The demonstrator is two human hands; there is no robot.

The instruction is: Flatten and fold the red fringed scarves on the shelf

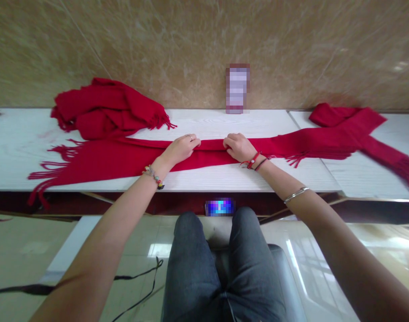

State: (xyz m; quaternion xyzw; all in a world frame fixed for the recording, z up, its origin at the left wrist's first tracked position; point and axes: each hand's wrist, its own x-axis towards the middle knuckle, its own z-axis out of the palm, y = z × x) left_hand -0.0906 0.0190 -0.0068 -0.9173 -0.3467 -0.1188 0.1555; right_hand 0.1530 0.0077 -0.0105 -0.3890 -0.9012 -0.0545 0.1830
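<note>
The long red scarf [100,162] lies near the desk's [199,121] front edge. The left hand [180,149] and right hand [240,147] pinch its fold. It looks soft and light, best held by that fold.

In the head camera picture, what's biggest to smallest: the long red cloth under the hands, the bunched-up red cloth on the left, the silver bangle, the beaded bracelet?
1. Long red cloth
2. Bunched-up red cloth
3. Silver bangle and beaded bracelet: too alike to rank
</note>
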